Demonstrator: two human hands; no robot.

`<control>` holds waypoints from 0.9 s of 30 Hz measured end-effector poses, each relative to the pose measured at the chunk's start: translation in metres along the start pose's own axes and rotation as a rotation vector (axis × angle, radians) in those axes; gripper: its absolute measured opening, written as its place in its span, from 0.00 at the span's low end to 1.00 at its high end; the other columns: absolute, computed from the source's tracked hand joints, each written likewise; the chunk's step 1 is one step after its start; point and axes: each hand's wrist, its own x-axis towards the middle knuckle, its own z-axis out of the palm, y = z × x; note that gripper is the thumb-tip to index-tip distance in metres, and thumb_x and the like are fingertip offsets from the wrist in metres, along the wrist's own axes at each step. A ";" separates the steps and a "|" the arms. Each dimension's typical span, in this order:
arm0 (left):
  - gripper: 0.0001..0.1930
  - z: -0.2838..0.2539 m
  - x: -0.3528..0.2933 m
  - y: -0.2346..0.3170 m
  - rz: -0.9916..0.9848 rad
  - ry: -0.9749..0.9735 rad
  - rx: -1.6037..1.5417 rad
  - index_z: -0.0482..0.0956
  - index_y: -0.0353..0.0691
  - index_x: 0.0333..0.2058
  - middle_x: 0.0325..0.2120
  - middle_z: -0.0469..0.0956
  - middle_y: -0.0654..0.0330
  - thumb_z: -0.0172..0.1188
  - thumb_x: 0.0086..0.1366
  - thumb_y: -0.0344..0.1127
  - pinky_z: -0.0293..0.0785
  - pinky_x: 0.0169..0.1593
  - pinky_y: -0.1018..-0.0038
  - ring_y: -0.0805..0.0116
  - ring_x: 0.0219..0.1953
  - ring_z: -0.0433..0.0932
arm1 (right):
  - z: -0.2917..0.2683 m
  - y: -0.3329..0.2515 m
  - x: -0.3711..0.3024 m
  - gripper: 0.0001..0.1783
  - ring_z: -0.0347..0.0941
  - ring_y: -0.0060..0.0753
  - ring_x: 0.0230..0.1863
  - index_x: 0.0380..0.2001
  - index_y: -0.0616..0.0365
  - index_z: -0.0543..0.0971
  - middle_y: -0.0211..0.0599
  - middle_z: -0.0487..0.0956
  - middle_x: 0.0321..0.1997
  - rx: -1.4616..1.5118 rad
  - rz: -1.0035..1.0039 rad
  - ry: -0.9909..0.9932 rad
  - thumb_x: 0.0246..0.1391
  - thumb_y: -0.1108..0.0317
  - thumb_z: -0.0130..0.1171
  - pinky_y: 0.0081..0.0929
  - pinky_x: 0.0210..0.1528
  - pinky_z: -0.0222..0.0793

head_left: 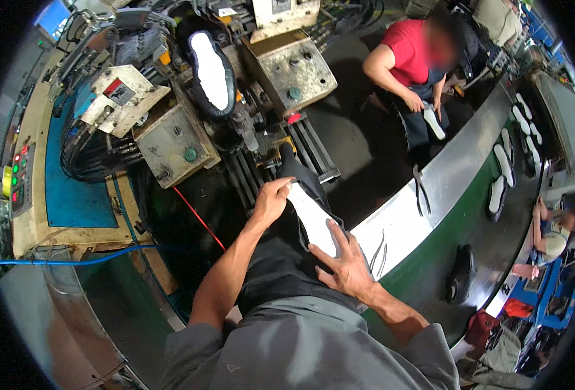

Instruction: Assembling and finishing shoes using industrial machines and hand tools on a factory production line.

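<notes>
A dark shoe upper with a white insole board point(315, 224) on its underside is held sole-up over my lap, its narrow end pointing away. My left hand point(273, 200) pinches the edge at that far narrow end. Across the nearer end lies my right hand point(347, 261), fingers spread over the white board and the dark rim. What sits inside the upper is hidden. Just beyond stands a machine with a second dark upper point(211, 73) mounted in it, white underside showing.
Two grey control boxes with green buttons point(294, 94) point(190, 155) flank the machine. Pliers point(421, 190) lie on the metal ledge point(391, 221) at right. Several shoes point(497, 195) rest on the green conveyor point(424, 273). A co-worker in red point(401, 55) holds another shoe piece.
</notes>
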 end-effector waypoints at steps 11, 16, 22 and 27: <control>0.31 -0.196 0.105 -0.001 -0.029 0.478 -0.445 0.73 0.39 0.70 0.54 0.81 0.57 0.57 0.81 0.56 0.77 0.60 0.66 0.67 0.52 0.79 | -0.055 0.001 0.054 0.35 0.63 0.75 0.77 0.64 0.50 0.84 0.71 0.55 0.82 0.210 0.146 0.160 0.49 0.63 0.77 0.59 0.73 0.67; 0.34 -0.221 0.164 0.111 -0.036 0.156 -1.069 0.64 0.41 0.76 0.67 0.74 0.54 0.60 0.79 0.50 0.70 0.71 0.59 0.60 0.66 0.74 | -0.092 -0.008 0.120 0.35 0.65 0.73 0.73 0.65 0.49 0.84 0.71 0.54 0.83 0.082 0.064 0.264 0.50 0.63 0.76 0.60 0.72 0.69; 0.37 -0.246 0.150 0.091 0.056 0.252 -0.926 0.64 0.37 0.75 0.65 0.77 0.51 0.63 0.75 0.49 0.76 0.67 0.57 0.52 0.61 0.81 | -0.111 -0.033 0.248 0.37 0.68 0.70 0.71 0.66 0.46 0.83 0.70 0.57 0.81 0.052 -0.139 0.338 0.49 0.62 0.75 0.56 0.71 0.68; 0.51 -0.236 0.023 0.108 0.174 -0.001 -1.212 0.53 0.33 0.78 0.62 0.75 0.32 0.58 0.73 0.68 0.86 0.53 0.49 0.41 0.52 0.85 | -0.097 -0.043 0.343 0.37 0.68 0.75 0.68 0.67 0.41 0.82 0.69 0.55 0.82 0.060 -0.217 0.403 0.49 0.61 0.73 0.58 0.72 0.67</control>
